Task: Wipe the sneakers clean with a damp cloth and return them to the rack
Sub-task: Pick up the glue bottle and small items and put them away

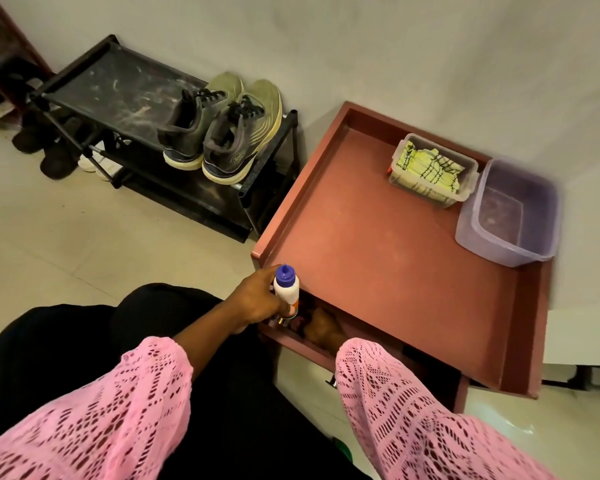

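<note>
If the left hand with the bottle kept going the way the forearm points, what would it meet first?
Probably the red table's raised rim, just beyond the left hand gripping the bottle; depth is unclear.

Sneakers [219,133]: grey-olive pair, black laces, thick pale soles gone kinda dingy. Sat side by side, touching, upright on top shelf of rack [118,88], at its right end, heels toward camera, toes at wall. Cloth [430,168]: yellow-green with dark check lines, lay crumpled inside clear tub, well off to right of rack. Couldn't tell if damp.
</note>
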